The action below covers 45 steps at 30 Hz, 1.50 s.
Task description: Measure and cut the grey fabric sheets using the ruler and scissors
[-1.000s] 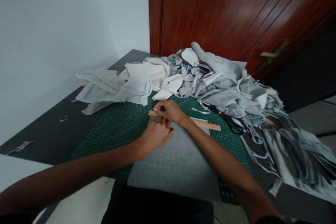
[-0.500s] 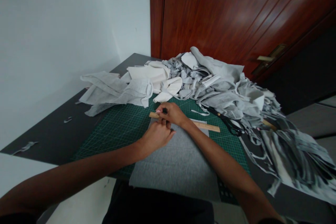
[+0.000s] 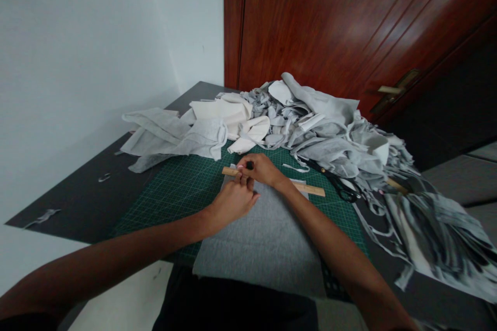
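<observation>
Cloth (image 3: 260,253) in gray lies on the green mat (image 3: 174,191) at the near edge of the counter (image 3: 89,201), a wooden ruler (image 3: 312,190) across its far end. The left hand (image 3: 235,198) rests on the cloth, fingers curled by the ruler; the right hand (image 3: 261,168) bends narrowly over it, its grip unclear. Scraps (image 3: 330,139) heap toward the counter's far edge.

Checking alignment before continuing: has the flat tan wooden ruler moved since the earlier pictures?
No, neither way visibly: the ruler keeps its place against the green gridded cutting mat.
</observation>
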{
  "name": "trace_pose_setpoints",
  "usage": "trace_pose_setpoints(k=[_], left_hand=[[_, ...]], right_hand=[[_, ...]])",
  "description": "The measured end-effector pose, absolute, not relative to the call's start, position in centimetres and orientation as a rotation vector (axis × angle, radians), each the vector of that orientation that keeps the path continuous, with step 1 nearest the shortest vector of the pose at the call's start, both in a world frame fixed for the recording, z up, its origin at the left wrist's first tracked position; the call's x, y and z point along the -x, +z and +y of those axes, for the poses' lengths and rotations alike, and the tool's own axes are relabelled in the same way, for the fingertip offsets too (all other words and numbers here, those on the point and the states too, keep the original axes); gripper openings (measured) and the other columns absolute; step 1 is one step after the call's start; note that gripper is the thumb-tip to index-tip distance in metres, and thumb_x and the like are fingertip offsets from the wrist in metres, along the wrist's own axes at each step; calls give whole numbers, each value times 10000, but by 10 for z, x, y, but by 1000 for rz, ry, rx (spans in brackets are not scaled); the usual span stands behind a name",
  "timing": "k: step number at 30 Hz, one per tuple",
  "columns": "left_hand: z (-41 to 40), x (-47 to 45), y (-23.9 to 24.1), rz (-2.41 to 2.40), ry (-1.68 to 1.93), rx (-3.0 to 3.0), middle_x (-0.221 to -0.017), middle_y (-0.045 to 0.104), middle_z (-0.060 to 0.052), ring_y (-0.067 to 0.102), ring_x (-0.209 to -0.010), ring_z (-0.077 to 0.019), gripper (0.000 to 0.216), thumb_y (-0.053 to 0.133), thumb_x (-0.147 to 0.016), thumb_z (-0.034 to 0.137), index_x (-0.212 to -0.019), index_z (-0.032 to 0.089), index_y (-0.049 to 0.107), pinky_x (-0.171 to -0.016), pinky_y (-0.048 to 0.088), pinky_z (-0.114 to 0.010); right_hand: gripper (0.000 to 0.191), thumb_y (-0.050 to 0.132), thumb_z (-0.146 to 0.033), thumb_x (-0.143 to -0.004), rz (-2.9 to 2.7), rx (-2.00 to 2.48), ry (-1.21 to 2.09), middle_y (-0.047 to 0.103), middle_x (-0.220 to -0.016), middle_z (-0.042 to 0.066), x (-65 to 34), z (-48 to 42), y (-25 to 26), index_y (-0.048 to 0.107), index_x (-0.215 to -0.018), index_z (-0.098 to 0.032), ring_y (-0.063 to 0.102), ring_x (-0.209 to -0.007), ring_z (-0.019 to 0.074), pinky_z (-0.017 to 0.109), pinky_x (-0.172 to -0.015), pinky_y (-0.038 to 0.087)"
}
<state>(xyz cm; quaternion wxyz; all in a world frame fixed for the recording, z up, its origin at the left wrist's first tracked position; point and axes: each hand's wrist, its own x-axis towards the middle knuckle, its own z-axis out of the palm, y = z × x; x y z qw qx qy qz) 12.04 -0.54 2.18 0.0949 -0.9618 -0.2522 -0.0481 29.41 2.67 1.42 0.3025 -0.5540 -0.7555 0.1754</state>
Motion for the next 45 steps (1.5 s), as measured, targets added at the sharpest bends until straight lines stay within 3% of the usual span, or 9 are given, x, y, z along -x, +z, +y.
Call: trace_pose_setpoints(k=[10, 17, 34, 39, 45], left_hand=[[-5, -120, 17, -745, -193, 2833, -1367, 667, -312, 634, -1310, -383, 530, 525, -1078, 413, -1362, -19, 641, -983, 572, -439], [-3, -120, 13, -742, -186, 2850, -1406, 634, -336, 636, -1319, -383, 546, 509, -1087, 393, -1400, -45, 599, -986, 573, -429], [-3, -121, 13, -795, -212, 2904, -1325, 686, -274, 657, -1268, -380, 473, 517, -1075, 374, -1384, 26, 602, -986, 578, -459], [-2, -121, 11, -782, -221, 2896, -1320, 691, -280, 656, -1270, -382, 473, 512, -1077, 379, -1363, 17, 614, -984, 577, -455], [-3, -122, 15, -767, -170, 2881, -1312, 691, -295, 657, -1271, -379, 497, 534, -1072, 369, -1360, -26, 624, -967, 584, -426]], right_hand=[[110, 715, -139, -919, -2021, 1476, 545, 764, -804, 10, -308, 21, 21, 824, -910, -155, 637, -709, 108, 200, -686, 420], [113, 716, -144, -912, -2031, 1499, 528, 762, -799, 18, -312, 17, 22, 828, -904, -154, 637, -702, 113, 204, -667, 408], [118, 710, -158, -916, -1968, 1507, 504, 785, -834, 30, -328, -5, 23, 828, -905, -157, 643, -706, 126, 216, -668, 422], [128, 701, -160, -928, -1966, 1511, 516, 808, -913, 54, -335, -11, 22, 827, -949, -157, 703, -802, 154, 232, -733, 464], [129, 698, -181, -937, -1974, 1521, 456, 795, -876, 46, -344, -15, 19, 826, -936, -158, 665, -748, 144, 237, -696, 436]])
